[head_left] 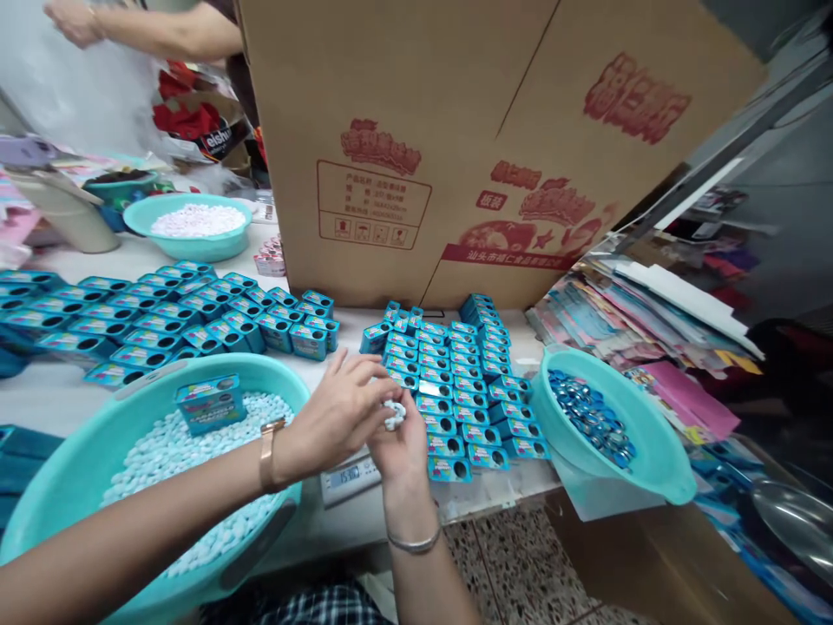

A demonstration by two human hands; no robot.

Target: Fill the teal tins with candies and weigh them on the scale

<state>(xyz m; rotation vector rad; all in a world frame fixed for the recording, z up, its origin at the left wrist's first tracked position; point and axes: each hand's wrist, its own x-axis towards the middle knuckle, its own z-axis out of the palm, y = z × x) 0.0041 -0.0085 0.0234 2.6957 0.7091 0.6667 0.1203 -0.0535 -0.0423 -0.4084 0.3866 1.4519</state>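
My left hand [338, 408], with a rose-gold band at the wrist, reaches across to meet my right hand [402, 438]. Its fingers are bent over the right palm, and what they pinch, if anything, is hidden. A small cluster of white candies [394, 415] shows in the curled fingers of my right hand. Just below is a small scale [348, 477] with a lit display. Left of the hands stands a big turquoise basin [291, 369] of pale candies [153, 451], with one blue tin box [209, 404] lying on them.
Rows of blue tins [449, 382] stand beyond my hands, with more tins [149, 317] at left. A large cardboard carton [390, 78] blocks the back. At right, a turquoise basin [677, 460] holds shiny blue pieces [589, 417]. Another person's arm [156, 33] appears at upper left.
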